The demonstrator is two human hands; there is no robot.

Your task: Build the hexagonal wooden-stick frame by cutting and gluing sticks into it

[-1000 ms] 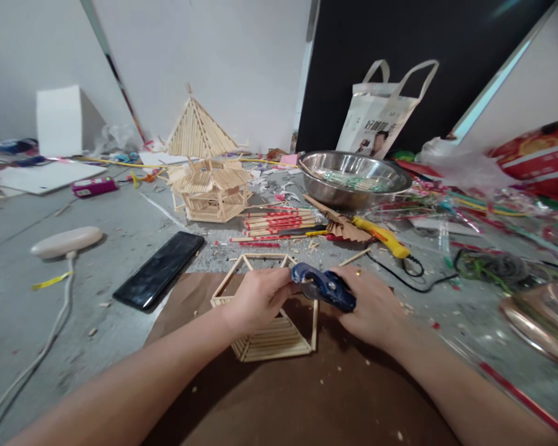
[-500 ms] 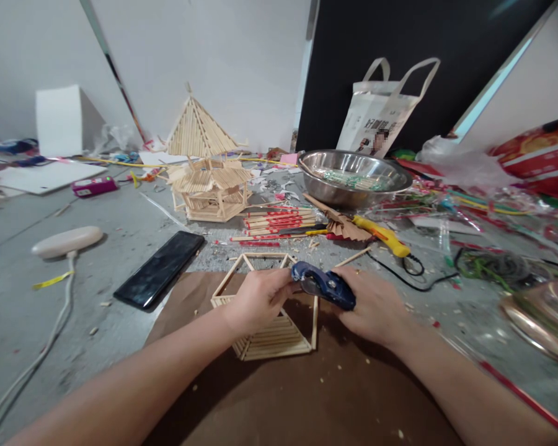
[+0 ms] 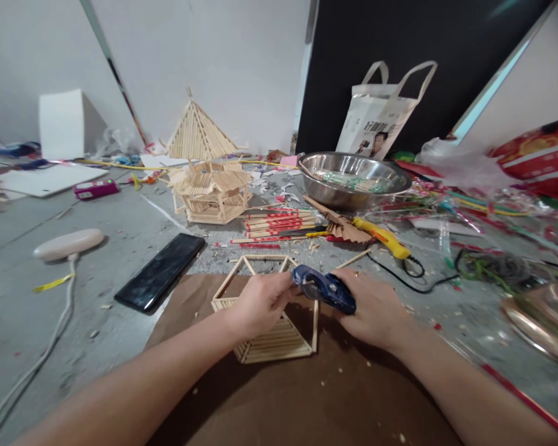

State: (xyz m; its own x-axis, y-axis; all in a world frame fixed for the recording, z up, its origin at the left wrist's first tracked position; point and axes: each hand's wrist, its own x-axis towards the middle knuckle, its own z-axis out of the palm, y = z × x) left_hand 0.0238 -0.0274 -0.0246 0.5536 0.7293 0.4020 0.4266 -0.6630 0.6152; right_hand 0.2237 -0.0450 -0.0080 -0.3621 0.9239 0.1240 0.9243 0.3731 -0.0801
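My right hand point(image 3: 372, 310) is wrapped round a blue-handled hand cutter point(image 3: 325, 288), its curved jaw pointing left. At that jaw, the fingers of my left hand point(image 3: 263, 303) are pinched together; what lies between them is hidden. Below both hands is a six-sided frame of thin wooden sticks point(image 3: 274, 344), flat on a brown sheet point(image 3: 288, 402). Its near panel is filled with rows of sticks, and my left hand covers part of it. One loose stick point(image 3: 353, 259) shows just beyond my right hand.
Beyond the frame stand a stick-built pavilion point(image 3: 209, 192), red-tipped sticks point(image 3: 279, 223) and a steel bowl point(image 3: 353, 195). A yellow-handled corded tool point(image 3: 384, 238) lies to the right. At left are a phone point(image 3: 160, 272) and a white device on a cable point(image 3: 69, 243).
The view has shifted very slightly. The blue cutter's handles look a little closer together; both hands stay in nearly the same place.
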